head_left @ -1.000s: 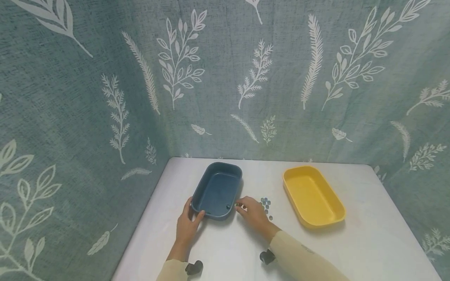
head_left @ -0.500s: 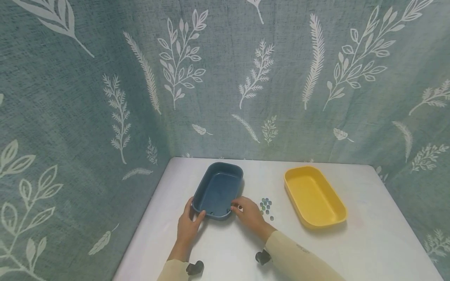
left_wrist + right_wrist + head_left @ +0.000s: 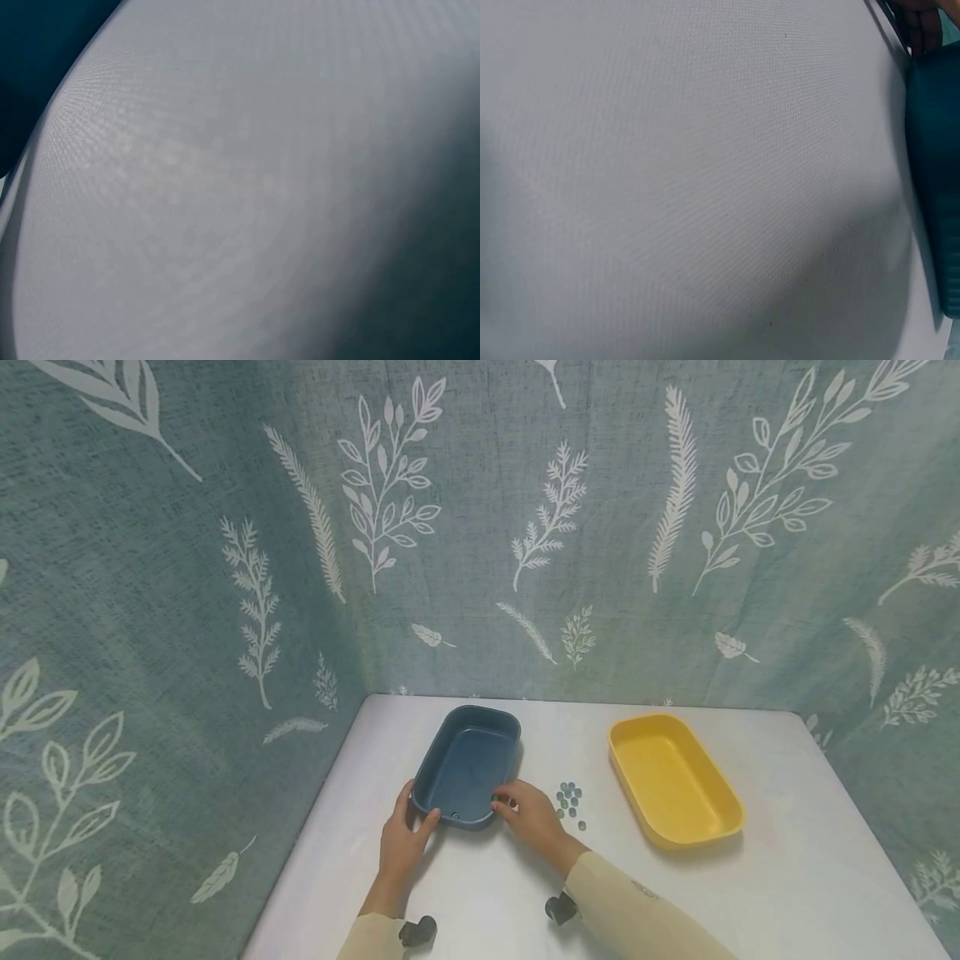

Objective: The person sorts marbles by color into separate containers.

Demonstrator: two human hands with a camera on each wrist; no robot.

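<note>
A dark blue tray point(image 3: 465, 768) lies on the white table, a little left of centre. My left hand point(image 3: 402, 843) grips its near left corner, thumb at the rim and fingers along the outer side. My right hand point(image 3: 534, 817) is at the near right corner, fingertips over the rim, pinching a small greenish marble point(image 3: 495, 798) that they mostly cover. Another marble point(image 3: 455, 816) lies inside the tray by the near wall. Several glass marbles point(image 3: 573, 812) are loose on the table right of my right hand. The right wrist view catches the tray's outer wall point(image 3: 934, 172).
A yellow tray point(image 3: 667, 785) stands at the right with no marbles visible in it. Patterned green cloth point(image 3: 480, 527) hangs behind the table point(image 3: 480, 902) and along both sides. The left wrist view is mostly blurred white tabletop point(image 3: 225, 172).
My right hand has moved left from beside the blue tray to over its near right corner. The marble inside has shifted left along the near wall. My left hand keeps its grip.
</note>
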